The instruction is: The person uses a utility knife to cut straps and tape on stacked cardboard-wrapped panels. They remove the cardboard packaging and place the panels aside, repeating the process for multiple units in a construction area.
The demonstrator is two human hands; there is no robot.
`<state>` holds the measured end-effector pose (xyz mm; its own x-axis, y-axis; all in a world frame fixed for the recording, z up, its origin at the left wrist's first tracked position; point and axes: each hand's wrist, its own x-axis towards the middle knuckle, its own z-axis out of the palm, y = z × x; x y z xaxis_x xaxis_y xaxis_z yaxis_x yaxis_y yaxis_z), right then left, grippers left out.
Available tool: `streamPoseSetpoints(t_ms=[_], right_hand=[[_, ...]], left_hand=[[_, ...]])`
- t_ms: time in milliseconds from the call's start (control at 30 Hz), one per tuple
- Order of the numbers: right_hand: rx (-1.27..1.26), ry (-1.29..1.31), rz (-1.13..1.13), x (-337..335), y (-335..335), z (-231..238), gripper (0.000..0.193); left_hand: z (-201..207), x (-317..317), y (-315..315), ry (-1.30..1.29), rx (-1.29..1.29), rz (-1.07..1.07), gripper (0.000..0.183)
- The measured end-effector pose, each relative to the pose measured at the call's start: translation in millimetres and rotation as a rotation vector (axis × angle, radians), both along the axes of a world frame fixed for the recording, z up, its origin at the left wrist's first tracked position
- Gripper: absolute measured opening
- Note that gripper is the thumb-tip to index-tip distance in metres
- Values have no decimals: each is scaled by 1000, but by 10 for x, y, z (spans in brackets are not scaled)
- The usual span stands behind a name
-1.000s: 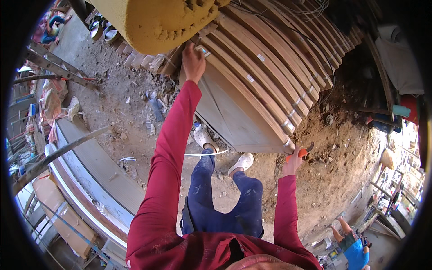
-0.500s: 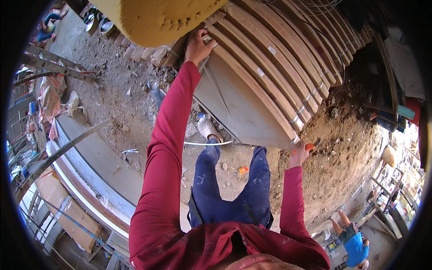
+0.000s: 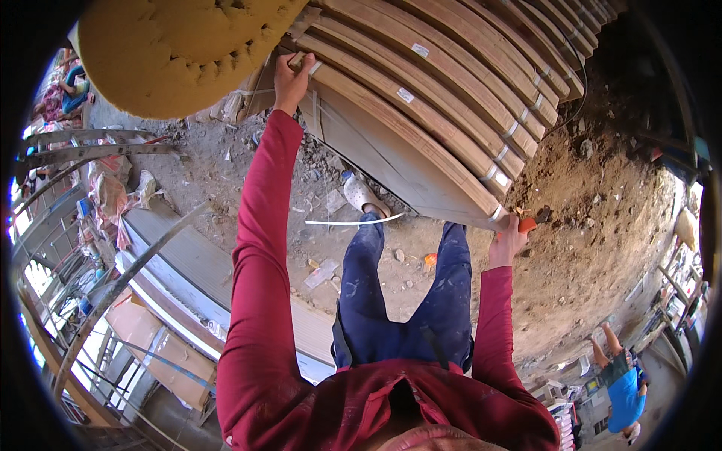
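Several long flat cardboard boxes (image 3: pixel 421 83) stand on edge in a row in front of me. My left hand (image 3: pixel 292 81) is closed on the far left corner of the nearest flat cardboard box (image 3: pixel 398 169), thumb over its top edge. At that box's right end, my right hand (image 3: pixel 508 242) is closed around an orange-handled tool (image 3: pixel 528 225) with a dark tip, touching the box corner. The tool's exact kind is too small to make out. A thin strap runs across the box's broad face.
A large yellow rounded object (image 3: pixel 180 56) hangs close at the upper left. A white strip (image 3: pixel 353 222) arches above the rubble-strewn ground by my white clog (image 3: pixel 366 197). Long panels (image 3: pixel 188 263) and poles lie to the left. Another person (image 3: pixel 624 391) is at the lower right.
My view has turned a little, with the boxes and yellow object shifting left in it. Both hands stay at the nearest box's two ends, and the orange-handled tool remains in my right hand.
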<state>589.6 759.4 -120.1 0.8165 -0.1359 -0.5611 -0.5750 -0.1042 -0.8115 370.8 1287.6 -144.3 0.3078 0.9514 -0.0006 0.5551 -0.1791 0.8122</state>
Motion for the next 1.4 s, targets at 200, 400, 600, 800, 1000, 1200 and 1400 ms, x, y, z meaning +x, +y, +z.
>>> streamPoseSetpoints(t_ms=[200,400,600,800,1000,1200,1400], right_hand=[[14,14,0,-88,-77,8,15],[9,19,-25,-242,-78,150,19],[14,58,14,-561,-211,282,25],[-12,94,4,-864,-289,465,20],[-179,83,229,-1128,-530,537,17],[-281,-4,649,-1372,-632,805,23],[-429,61,1159,-1425,-559,1080,26]], left_hand=[[31,-57,-45,-96,34,-29,44],[293,-186,-105,3,-26,-106,31],[363,-562,-213,207,188,13,31],[509,-732,-442,313,232,100,37],[701,-924,-619,286,251,148,32],[772,-1355,-799,241,118,257,31],[867,-1743,-1031,315,145,385,27]])
